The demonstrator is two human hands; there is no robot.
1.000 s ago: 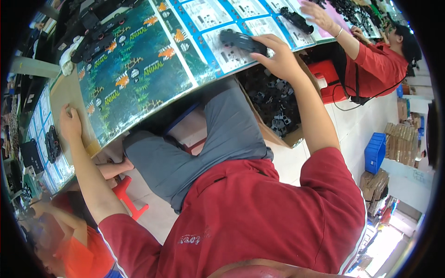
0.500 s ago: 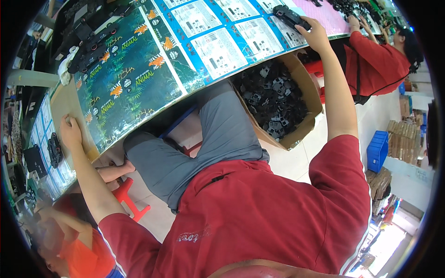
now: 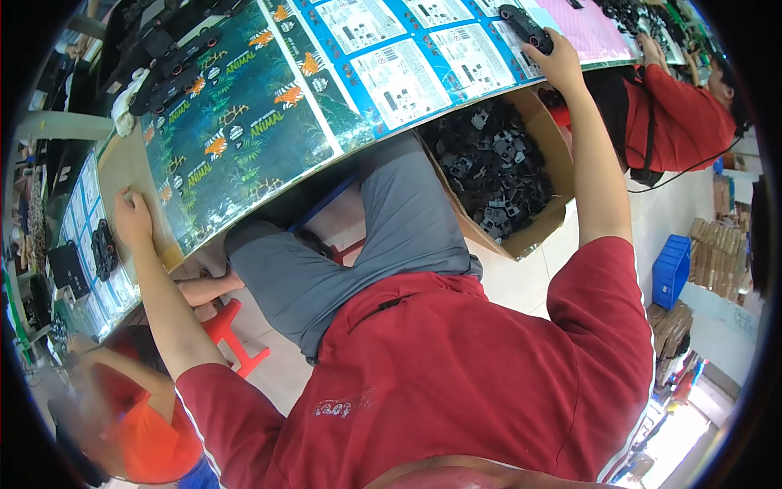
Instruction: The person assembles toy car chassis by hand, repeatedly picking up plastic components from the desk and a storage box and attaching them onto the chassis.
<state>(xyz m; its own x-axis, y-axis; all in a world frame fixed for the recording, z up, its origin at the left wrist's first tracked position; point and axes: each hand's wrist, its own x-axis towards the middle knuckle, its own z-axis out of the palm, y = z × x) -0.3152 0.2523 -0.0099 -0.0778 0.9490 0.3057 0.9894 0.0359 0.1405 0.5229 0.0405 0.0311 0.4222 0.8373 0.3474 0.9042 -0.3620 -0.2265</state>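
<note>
At the far right part of the table, my right hand [image 3: 560, 67] grips a black toy car body [image 3: 525, 28] between thumb and fingers. The car is over a blue-and-white printed sheet [image 3: 399, 85]. My left hand [image 3: 133, 218] rests at the table's left edge on a tan strip [image 3: 130, 167], its fingers loosely bent and slightly apart. Nothing shows in it. Just left of that hand, another black toy car part [image 3: 104, 250] lies on the neighbouring surface. More black car parts [image 3: 167, 88] sit at the far left, on a green animal-printed sheet [image 3: 236, 134].
Under the table edge, right of my legs, an open cardboard box [image 3: 562, 175] holds many small black and grey parts. A co-worker in red [image 3: 676, 114] sits at right, another person in orange [image 3: 155, 436] at lower left. A blue crate [image 3: 670, 271] stands on the floor at right.
The whole view has shifted a little, so the table appears farther right. My left hand has slid slightly away from me along the edge. My right hand keeps the toy car, now tilted more steeply.
</note>
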